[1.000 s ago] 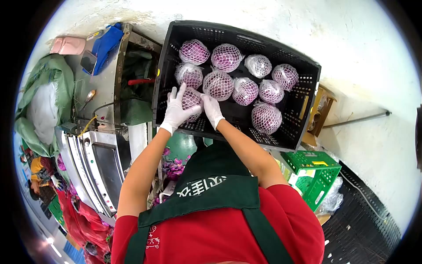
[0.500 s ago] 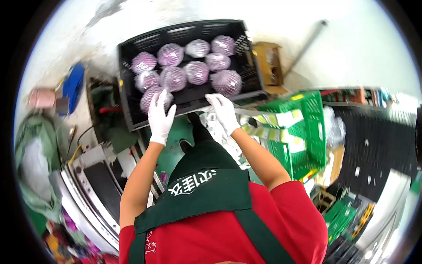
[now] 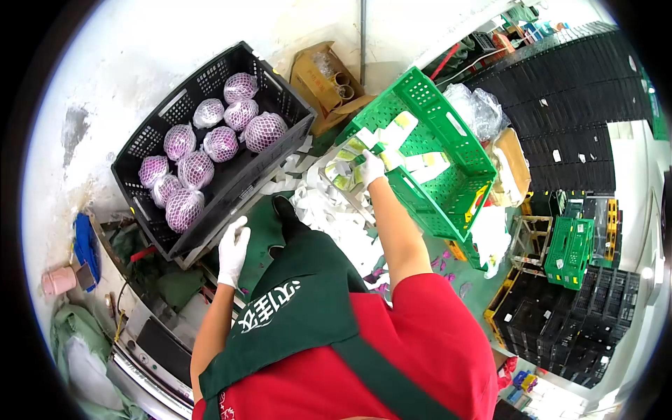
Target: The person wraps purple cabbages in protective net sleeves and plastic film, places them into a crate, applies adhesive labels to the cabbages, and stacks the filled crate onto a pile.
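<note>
My left hand (image 3: 233,253), in a white glove, is just off the near side of a black crate (image 3: 241,199), with fingers apart and nothing in them. Inside that crate lie several round purple heads (image 3: 195,170) in white netting, apparently red cabbages. My right hand (image 3: 372,169), also gloved, is at the near left rim of a green crate (image 3: 448,126). Its fingers are curled down among green-and-white printed strips (image 3: 428,166); what they grip is partly hidden. More such strips (image 3: 341,175) hang outside the rim, beside the hand.
A cardboard box (image 3: 315,87) with rolls stands behind, between the crates. White strips (image 3: 325,217) lie heaped on the floor by my feet. Stacked black crates (image 3: 560,105) line the right. A cluttered metal-edged bench (image 3: 164,346) is at lower left.
My view has turned right, so the black crate now sits further left. Both hands have left its near edge; the right has reached over to the strips at the green crate.
</note>
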`<state>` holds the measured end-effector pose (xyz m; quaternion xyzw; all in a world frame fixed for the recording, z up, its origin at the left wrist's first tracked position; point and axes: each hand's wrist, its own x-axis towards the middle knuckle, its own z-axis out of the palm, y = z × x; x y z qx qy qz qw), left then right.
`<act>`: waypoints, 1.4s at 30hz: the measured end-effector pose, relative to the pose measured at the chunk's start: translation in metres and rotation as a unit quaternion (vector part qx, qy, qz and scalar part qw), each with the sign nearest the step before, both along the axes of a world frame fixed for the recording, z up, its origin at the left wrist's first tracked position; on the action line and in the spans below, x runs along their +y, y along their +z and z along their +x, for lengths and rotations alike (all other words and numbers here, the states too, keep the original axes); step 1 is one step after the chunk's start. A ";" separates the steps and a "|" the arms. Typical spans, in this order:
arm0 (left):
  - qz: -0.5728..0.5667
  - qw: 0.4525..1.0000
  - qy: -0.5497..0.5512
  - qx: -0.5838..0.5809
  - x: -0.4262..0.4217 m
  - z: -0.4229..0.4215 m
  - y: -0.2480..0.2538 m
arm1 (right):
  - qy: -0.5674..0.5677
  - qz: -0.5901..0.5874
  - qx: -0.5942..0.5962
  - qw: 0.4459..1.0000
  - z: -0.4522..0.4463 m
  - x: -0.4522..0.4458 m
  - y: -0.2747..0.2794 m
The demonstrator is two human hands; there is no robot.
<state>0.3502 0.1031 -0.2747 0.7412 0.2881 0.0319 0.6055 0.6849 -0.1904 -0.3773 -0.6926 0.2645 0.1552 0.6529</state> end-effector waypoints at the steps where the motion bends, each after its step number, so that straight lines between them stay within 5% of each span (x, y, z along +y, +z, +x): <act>1: -0.018 1.000 0.000 -0.002 -0.001 -0.002 -0.003 | -0.008 -0.062 -0.030 0.998 0.001 0.004 -0.003; 3: -0.019 1.000 -0.004 0.002 -0.005 -0.005 -0.003 | -0.088 0.035 -0.107 0.990 -0.013 0.017 0.024; 5: -0.054 0.999 0.002 0.004 -0.007 -0.009 -0.001 | -0.052 -0.019 -0.186 0.981 -0.011 0.013 -0.008; 9: -0.129 0.990 0.051 -0.002 -0.009 0.000 0.022 | 0.081 -0.085 -0.181 0.976 -0.026 0.031 0.033; 11: -0.043 0.995 0.040 -0.076 -0.012 0.016 0.051 | 0.188 0.047 -0.203 0.960 -0.051 0.064 0.075; 12: -0.095 0.987 0.046 -0.119 -0.019 0.028 0.088 | 0.276 0.084 -0.213 0.933 -0.078 0.084 0.136; 16: 0.006 0.978 -0.056 -0.200 -0.009 0.054 0.120 | 0.456 0.165 -0.102 0.869 -0.150 0.124 0.233; 19: -0.143 0.963 -0.008 -0.228 -0.014 0.060 0.130 | 0.463 0.295 -0.088 0.831 -0.167 0.140 0.242; 23: -0.241 0.916 0.198 -0.254 -0.017 0.049 0.137 | 0.545 0.119 -0.141 0.818 -0.161 0.149 0.256; 25: -0.203 0.901 0.274 -0.267 -0.014 0.044 0.146 | 0.510 0.176 -0.117 0.834 -0.154 0.159 0.270; 27: -0.048 0.974 0.170 -0.141 -0.001 0.026 0.141 | 0.561 0.184 -0.010 0.807 -0.147 0.174 0.302; 29: 0.052 0.970 0.166 -0.170 -0.001 0.023 0.153 | 0.627 0.142 0.092 0.760 -0.135 0.192 0.319; 32: -0.269 0.917 0.189 -0.227 -0.007 0.023 0.159 | 0.700 0.070 0.058 0.708 -0.112 0.227 0.338; 35: -0.434 0.891 0.087 -0.102 -0.022 0.018 0.144 | 0.801 -0.046 -0.075 0.592 -0.058 0.291 0.325; 38: -0.439 0.849 0.280 -0.089 -0.014 -0.003 0.088 | 0.800 -0.045 -0.114 0.588 -0.008 0.382 0.268; 39: -0.441 0.807 0.385 -0.082 -0.005 -0.018 0.072 | 0.828 -0.090 -0.192 0.519 0.007 0.417 0.235; 40: -0.416 0.765 0.476 -0.120 -0.004 -0.041 0.046 | 0.825 -0.070 -0.152 0.540 -0.012 0.442 0.244; 42: -0.398 0.654 0.639 -0.073 -0.023 -0.099 0.011 | 0.821 -0.073 -0.197 0.530 -0.018 0.507 0.165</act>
